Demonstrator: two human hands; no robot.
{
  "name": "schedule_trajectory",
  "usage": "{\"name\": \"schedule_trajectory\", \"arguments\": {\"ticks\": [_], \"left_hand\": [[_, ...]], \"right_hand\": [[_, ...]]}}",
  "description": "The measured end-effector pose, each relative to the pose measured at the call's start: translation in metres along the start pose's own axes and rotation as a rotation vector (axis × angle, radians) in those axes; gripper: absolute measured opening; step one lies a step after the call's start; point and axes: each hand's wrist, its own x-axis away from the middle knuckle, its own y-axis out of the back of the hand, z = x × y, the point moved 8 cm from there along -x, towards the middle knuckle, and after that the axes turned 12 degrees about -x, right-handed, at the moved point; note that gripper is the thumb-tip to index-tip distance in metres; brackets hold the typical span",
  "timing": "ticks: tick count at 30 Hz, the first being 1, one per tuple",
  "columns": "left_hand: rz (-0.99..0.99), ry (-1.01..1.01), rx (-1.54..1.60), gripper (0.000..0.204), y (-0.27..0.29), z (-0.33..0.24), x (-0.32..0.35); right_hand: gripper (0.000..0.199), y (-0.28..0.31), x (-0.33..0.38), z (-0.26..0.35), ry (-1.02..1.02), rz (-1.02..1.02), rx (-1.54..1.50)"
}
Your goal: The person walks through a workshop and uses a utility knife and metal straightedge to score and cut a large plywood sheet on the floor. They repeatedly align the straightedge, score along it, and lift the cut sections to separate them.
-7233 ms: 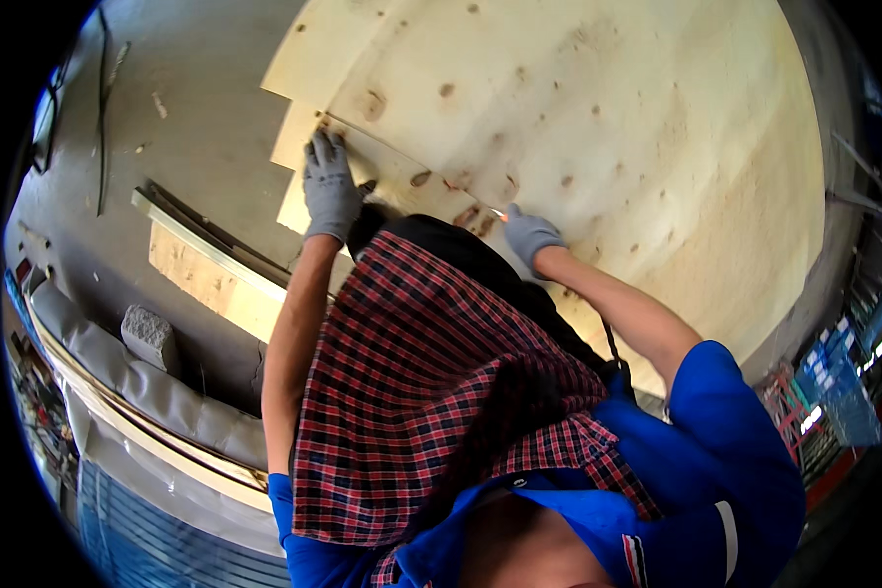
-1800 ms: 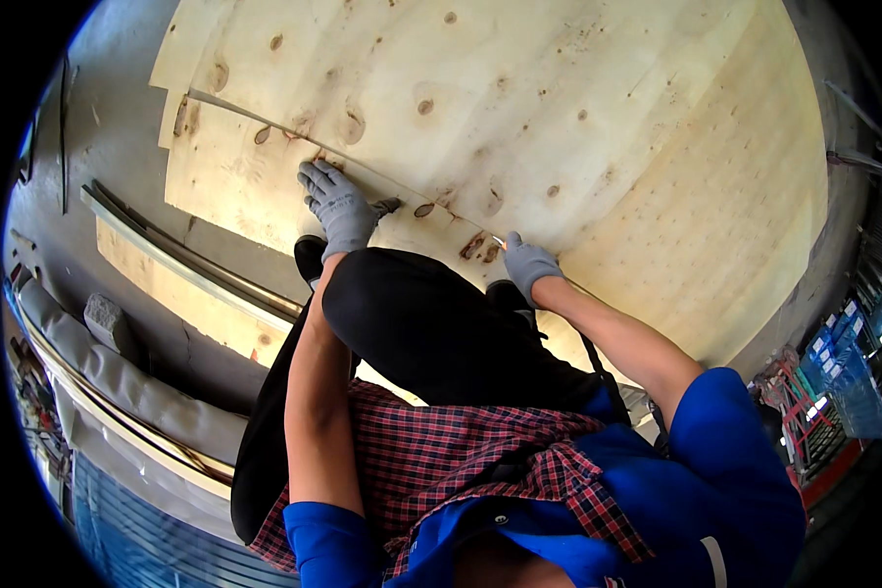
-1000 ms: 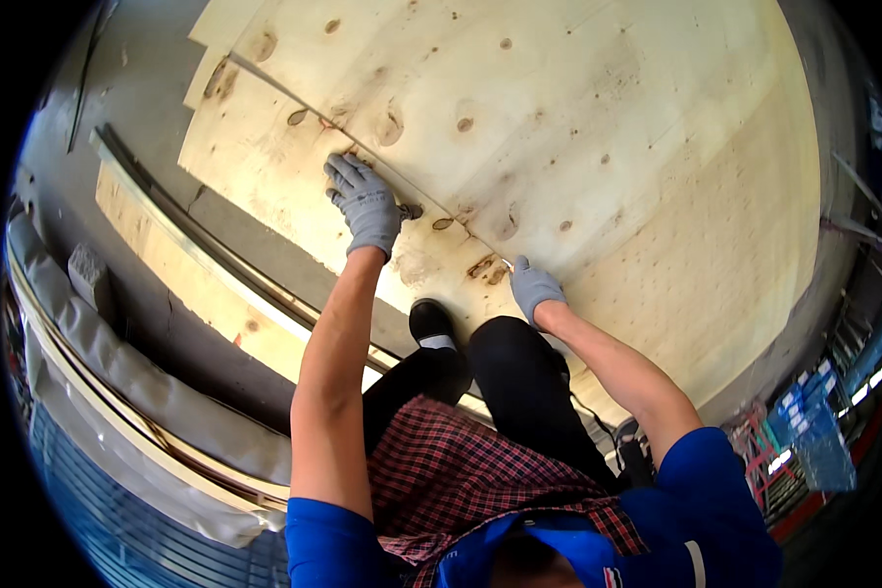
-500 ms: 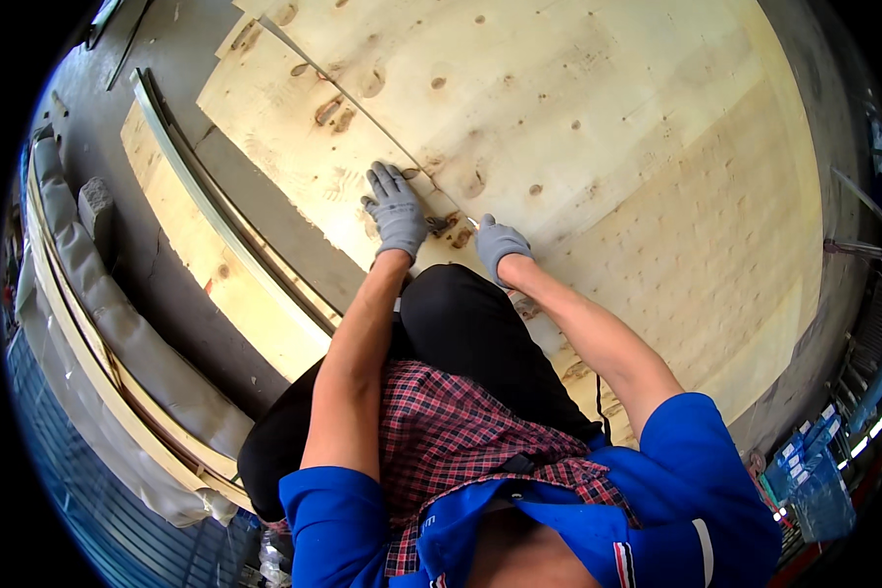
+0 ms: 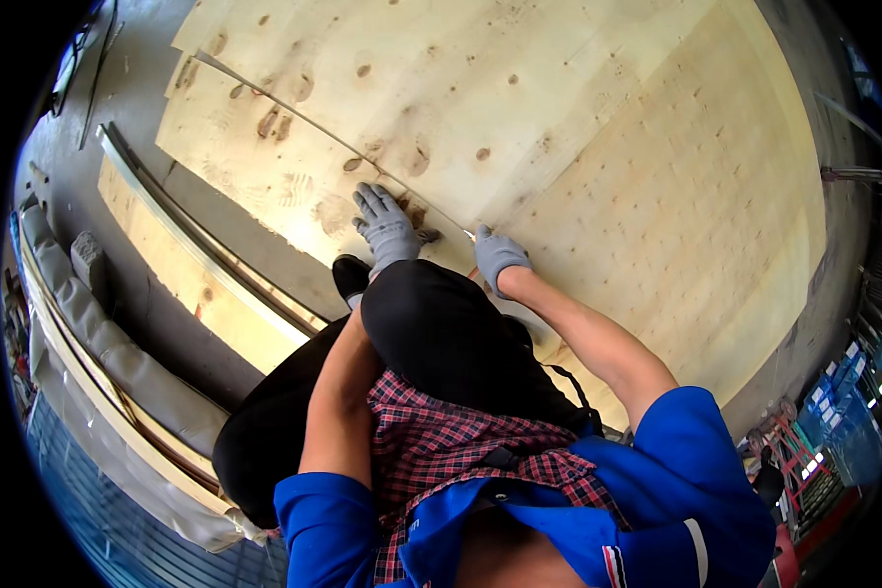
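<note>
A large pale wood veneer sheet [image 5: 598,147] with dark knots lies flat before me, crossed by a slanting slit [image 5: 314,125]. My left hand [image 5: 386,227], in a grey glove, rests flat on the narrower strip [image 5: 216,127] along the near left side of the slit, fingers stretched out. To its right, my right hand [image 5: 501,257], also gloved, is closed round a small knife [image 5: 470,235]. Only the knife's pale tip shows, touching the sheet at the slit's near end; the glove hides the rest. My bent knee covers part of my left wrist.
Left of the sheet lie a long metal-edged straight bar [image 5: 201,235] and a wood strip [image 5: 157,230] on the grey floor. Beyond them are a rolled grey covering [image 5: 137,358] and a concrete block [image 5: 88,263]. Blue packages [image 5: 848,412] and a metal rack stand at the right.
My right hand has moved with the knife along the sheet, toward the near right, and the slit reaches farther. My left hand has slid the same way. The whole view has shifted.
</note>
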Motion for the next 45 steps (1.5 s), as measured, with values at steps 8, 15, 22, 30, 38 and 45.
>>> {"name": "schedule_trajectory", "arguments": {"ticks": [8, 15, 22, 30, 38, 45], "left_hand": [[0.032, 0.010, -0.004, 0.136, -0.004, 0.002, -0.002], [0.071, 0.020, -0.066, 0.141, 0.004, -0.014, 0.013], [0.140, -0.021, -0.073, 0.139, -0.010, -0.037, 0.026], [0.090, -0.018, -0.075, 0.143, -0.014, -0.030, 0.026], [0.088, -0.047, -0.068, 0.140, -0.008, -0.041, 0.026], [0.026, -0.066, -0.041, 0.138, -0.008, -0.035, 0.023]], "right_hand": [[0.031, -0.023, 0.057, -0.106, -0.200, 0.076, 0.061], [0.030, -0.024, 0.052, -0.110, -0.147, 0.034, 0.085], [0.027, -0.020, 0.055, -0.111, -0.149, 0.095, 0.100], [0.030, -0.035, 0.066, -0.145, -0.100, 0.091, 0.109], [0.030, -0.034, 0.065, -0.147, -0.172, 0.044, 0.123], [0.030, -0.016, 0.073, -0.123, -0.240, 0.069, 0.084]]}}
